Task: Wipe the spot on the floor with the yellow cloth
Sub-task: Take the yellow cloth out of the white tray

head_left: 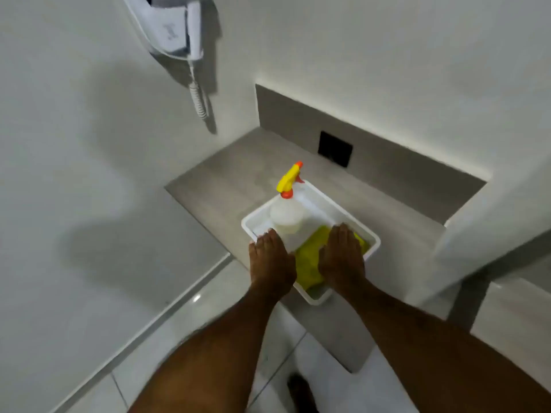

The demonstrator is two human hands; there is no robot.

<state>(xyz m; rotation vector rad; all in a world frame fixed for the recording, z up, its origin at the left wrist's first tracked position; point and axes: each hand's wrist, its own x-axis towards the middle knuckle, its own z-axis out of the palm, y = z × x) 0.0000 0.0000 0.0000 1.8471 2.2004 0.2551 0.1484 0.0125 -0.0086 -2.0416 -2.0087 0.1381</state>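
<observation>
The yellow cloth [307, 262] lies crumpled in the near half of a white plastic tub [346, 208] that stands on a grey ledge [226, 180]. My left hand [271, 259] lies over the tub's left rim with its fingers curled down around the edge. Palm down, my right hand [343, 257] rests on the cloth inside the tub; its fingertips are hidden, so I cannot tell whether it grips the cloth. A white spray bottle [286, 217] with a yellow and orange trigger head stands in the tub beyond my left hand.
White walls enclose the ledge on the left and behind, with a wall-mounted hair dryer [176, 28] and its coiled cord up left. A black plate [335, 149] sits in the grey back panel. Glossy floor tiles [205, 305] lie below, with a dark blurred shape [298, 389] between my forearms.
</observation>
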